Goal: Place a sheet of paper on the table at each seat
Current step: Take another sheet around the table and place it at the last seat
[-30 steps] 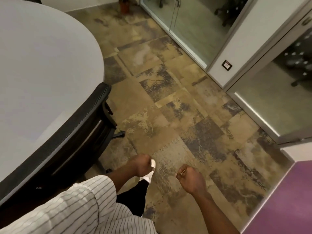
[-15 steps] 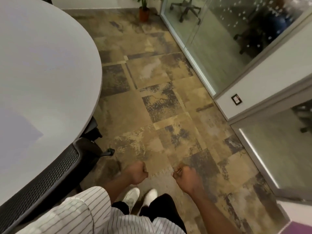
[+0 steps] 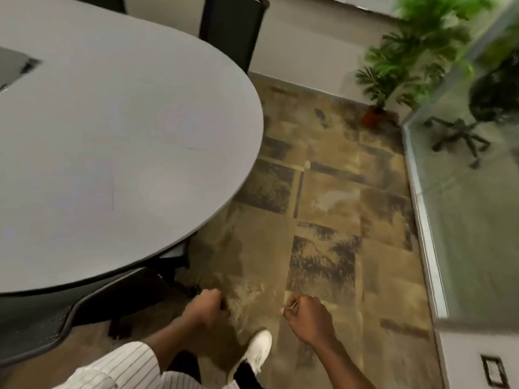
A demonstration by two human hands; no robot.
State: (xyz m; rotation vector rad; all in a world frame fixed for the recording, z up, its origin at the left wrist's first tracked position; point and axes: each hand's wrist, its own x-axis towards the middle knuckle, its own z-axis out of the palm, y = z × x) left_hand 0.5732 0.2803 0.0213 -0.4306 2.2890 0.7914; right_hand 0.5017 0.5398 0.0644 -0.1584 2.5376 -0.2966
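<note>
left hand (image 3: 206, 306) curled, right hand (image 3: 304, 315) curled, beside grey table (image 3: 126, 136)

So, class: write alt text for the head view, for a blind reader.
Looking down, a person's curled left hand and right hand hang over patterned carpet beside a rounded grey table, neither visibly holding paper. A dark chair is tucked under the table; a potted plant stands by a glass wall.

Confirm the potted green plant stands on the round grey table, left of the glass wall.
Wrong. The head view shows the potted green plant standing on the patterned brown floor, not on the round grey table, left of the glass wall.
</note>
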